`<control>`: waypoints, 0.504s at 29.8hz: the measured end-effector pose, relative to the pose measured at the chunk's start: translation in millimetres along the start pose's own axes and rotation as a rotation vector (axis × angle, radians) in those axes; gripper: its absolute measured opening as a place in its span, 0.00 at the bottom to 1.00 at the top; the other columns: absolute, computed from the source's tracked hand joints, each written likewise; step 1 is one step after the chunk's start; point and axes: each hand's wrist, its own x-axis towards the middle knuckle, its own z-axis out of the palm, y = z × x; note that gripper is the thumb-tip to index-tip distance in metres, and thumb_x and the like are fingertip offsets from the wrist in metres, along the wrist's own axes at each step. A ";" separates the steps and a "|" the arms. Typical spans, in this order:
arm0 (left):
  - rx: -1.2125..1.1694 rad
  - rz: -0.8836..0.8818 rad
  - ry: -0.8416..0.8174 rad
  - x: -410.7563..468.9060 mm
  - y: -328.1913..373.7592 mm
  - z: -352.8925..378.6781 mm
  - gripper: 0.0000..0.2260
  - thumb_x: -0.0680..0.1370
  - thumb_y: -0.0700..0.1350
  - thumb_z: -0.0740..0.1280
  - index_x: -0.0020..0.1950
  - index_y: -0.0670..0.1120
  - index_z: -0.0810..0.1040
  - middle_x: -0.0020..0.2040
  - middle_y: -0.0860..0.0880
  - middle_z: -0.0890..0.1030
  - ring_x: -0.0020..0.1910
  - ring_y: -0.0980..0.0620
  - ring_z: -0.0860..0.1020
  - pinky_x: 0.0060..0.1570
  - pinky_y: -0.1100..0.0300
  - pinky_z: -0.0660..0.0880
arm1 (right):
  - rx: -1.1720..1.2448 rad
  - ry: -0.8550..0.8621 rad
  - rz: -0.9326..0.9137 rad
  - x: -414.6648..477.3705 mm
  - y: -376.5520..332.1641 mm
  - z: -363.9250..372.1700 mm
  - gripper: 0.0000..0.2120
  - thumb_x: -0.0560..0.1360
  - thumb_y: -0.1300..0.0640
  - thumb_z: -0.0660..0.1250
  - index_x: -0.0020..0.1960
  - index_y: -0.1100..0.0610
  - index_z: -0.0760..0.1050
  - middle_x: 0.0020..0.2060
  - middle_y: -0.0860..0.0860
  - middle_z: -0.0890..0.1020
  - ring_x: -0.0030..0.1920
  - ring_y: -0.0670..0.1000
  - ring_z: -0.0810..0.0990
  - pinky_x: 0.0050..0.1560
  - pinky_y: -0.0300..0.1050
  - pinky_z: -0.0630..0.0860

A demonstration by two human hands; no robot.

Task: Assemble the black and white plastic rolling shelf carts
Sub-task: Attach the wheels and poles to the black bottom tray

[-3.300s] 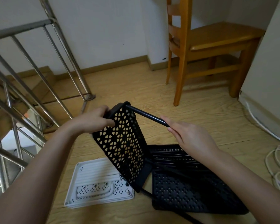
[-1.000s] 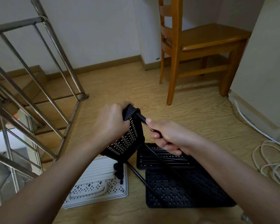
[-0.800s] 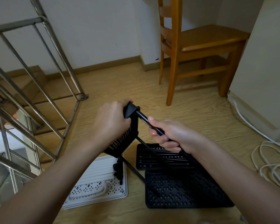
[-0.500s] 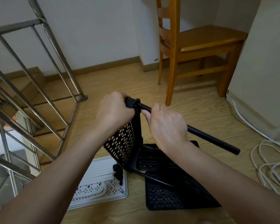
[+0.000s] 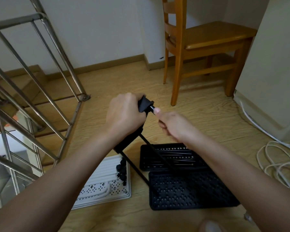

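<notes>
Head view, hands: left hand [image 5: 126, 114] clamped round the raised corner of the black shelf tray [image 5: 144, 104]; right hand [image 5: 173, 125] closed round a black pole [image 5: 152, 108], thumb at the corner socket.
Task's thing: tray held tilted above the floor [image 5: 199, 118]; two more black trays [image 5: 189, 190] and a white tray [image 5: 104, 181] lie below it.
Risk, pole: if it enters skewed, it could jam or stop short of seating, probably leaving a wobbly leg.
Risk, grip: a hard push may twist the tray out of the left hand.
Risk, small black parts [image 5: 121, 169]: resting on the white tray, they could scatter if the held tray drops.
Floor: wood-pattern boards.
Room: wooden chair [image 5: 199, 42], steel stair railing [image 5: 40, 67], coiled white cable [image 5: 278, 163].
</notes>
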 end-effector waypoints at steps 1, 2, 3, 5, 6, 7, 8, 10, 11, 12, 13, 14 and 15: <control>-0.006 0.013 0.002 -1.2 -0.1 -2.3 0.17 0.72 0.41 0.67 0.61 0.50 0.78 0.47 0.49 0.83 0.45 0.48 0.80 0.44 0.58 0.75 | 0.183 -0.139 0.077 0.2 -0.6 -6.2 0.24 0.80 0.38 0.51 0.31 0.52 0.63 0.23 0.47 0.63 0.21 0.45 0.58 0.20 0.38 0.57; -0.011 0.025 0.004 -3.1 0.2 -4.7 0.19 0.72 0.41 0.67 0.63 0.50 0.77 0.49 0.49 0.83 0.47 0.49 0.80 0.44 0.61 0.73 | 0.369 -0.286 0.141 0.6 0.7 -12.1 0.24 0.80 0.39 0.52 0.31 0.52 0.63 0.22 0.46 0.62 0.19 0.44 0.57 0.18 0.36 0.54; -0.015 0.036 0.006 -4.2 0.8 -6.2 0.20 0.72 0.41 0.67 0.64 0.51 0.77 0.50 0.50 0.83 0.47 0.50 0.79 0.43 0.64 0.70 | 0.540 -0.424 0.194 1.6 3.5 -17.4 0.23 0.79 0.40 0.53 0.31 0.53 0.63 0.21 0.45 0.61 0.18 0.43 0.56 0.16 0.35 0.52; -0.020 0.059 0.010 -5.8 3.0 -8.4 0.21 0.72 0.41 0.67 0.65 0.52 0.76 0.50 0.51 0.83 0.44 0.53 0.78 0.41 0.66 0.66 | 0.796 -0.634 0.257 0.6 8.3 -23.5 0.22 0.77 0.42 0.55 0.29 0.53 0.63 0.20 0.45 0.61 0.17 0.41 0.56 0.15 0.34 0.51; -0.024 0.074 0.010 -5.9 3.5 -9.3 0.21 0.72 0.41 0.67 0.65 0.53 0.76 0.49 0.51 0.83 0.42 0.55 0.76 0.41 0.66 0.66 | 0.878 -0.696 0.271 0.1 10.8 -24.2 0.22 0.76 0.42 0.56 0.29 0.53 0.64 0.20 0.44 0.61 0.17 0.41 0.55 0.15 0.33 0.51; -0.032 0.088 0.006 -5.7 3.2 -9.7 0.21 0.72 0.41 0.67 0.65 0.53 0.75 0.49 0.52 0.83 0.42 0.55 0.76 0.41 0.66 0.67 | 0.934 -0.733 0.283 -0.7 13.1 -24.2 0.21 0.76 0.42 0.56 0.29 0.53 0.64 0.19 0.44 0.62 0.17 0.41 0.53 0.15 0.33 0.51; -0.041 0.101 -0.004 -5.0 1.8 -10.2 0.21 0.72 0.41 0.67 0.65 0.53 0.75 0.50 0.52 0.83 0.43 0.55 0.77 0.41 0.66 0.68 | 0.969 -0.750 0.295 -1.7 14.3 -23.6 0.21 0.76 0.43 0.56 0.29 0.53 0.64 0.19 0.44 0.62 0.18 0.42 0.52 0.15 0.33 0.50; -0.039 0.133 -0.047 -3.8 -3.7 -9.1 0.22 0.72 0.42 0.68 0.67 0.54 0.74 0.53 0.52 0.82 0.48 0.53 0.79 0.43 0.65 0.68 | 0.982 -0.752 0.315 -1.6 15.3 -21.4 0.21 0.75 0.43 0.57 0.29 0.53 0.64 0.19 0.44 0.62 0.17 0.41 0.53 0.14 0.33 0.50; -0.025 0.146 -0.081 -3.9 -7.2 -8.6 0.24 0.73 0.43 0.68 0.69 0.55 0.71 0.55 0.51 0.82 0.50 0.52 0.79 0.43 0.65 0.68 | 0.970 -0.745 0.319 -0.8 15.5 -20.2 0.20 0.75 0.43 0.57 0.29 0.53 0.64 0.19 0.44 0.61 0.16 0.41 0.55 0.14 0.33 0.51; -0.012 0.151 -0.126 -5.3 -10.8 -8.6 0.27 0.73 0.45 0.68 0.71 0.56 0.68 0.56 0.51 0.81 0.51 0.52 0.79 0.43 0.64 0.68 | 0.957 -0.735 0.323 0.2 16.1 -19.2 0.20 0.75 0.42 0.57 0.29 0.53 0.63 0.19 0.44 0.61 0.15 0.40 0.56 0.14 0.33 0.51; -0.004 0.153 -0.172 -7.5 -15.1 -9.9 0.30 0.73 0.45 0.68 0.73 0.58 0.64 0.56 0.51 0.80 0.51 0.51 0.78 0.43 0.62 0.70 | 0.956 -0.728 0.323 2.2 17.6 -19.3 0.20 0.75 0.43 0.57 0.30 0.53 0.63 0.19 0.44 0.61 0.15 0.40 0.57 0.14 0.33 0.51; -0.007 0.155 -0.209 -9.4 -21.3 -12.4 0.32 0.74 0.45 0.68 0.74 0.59 0.61 0.56 0.50 0.79 0.50 0.51 0.78 0.44 0.60 0.72 | 0.980 -0.726 0.321 5.2 20.0 -20.7 0.20 0.76 0.43 0.57 0.30 0.53 0.63 0.19 0.44 0.61 0.15 0.41 0.57 0.14 0.33 0.51; -0.025 0.150 -0.233 -11.2 -28.7 -15.9 0.32 0.74 0.45 0.69 0.74 0.59 0.59 0.54 0.51 0.78 0.49 0.52 0.78 0.46 0.58 0.75 | 1.027 -0.723 0.321 8.7 23.2 -23.7 0.21 0.76 0.43 0.57 0.30 0.53 0.64 0.18 0.44 0.62 0.16 0.41 0.56 0.14 0.33 0.51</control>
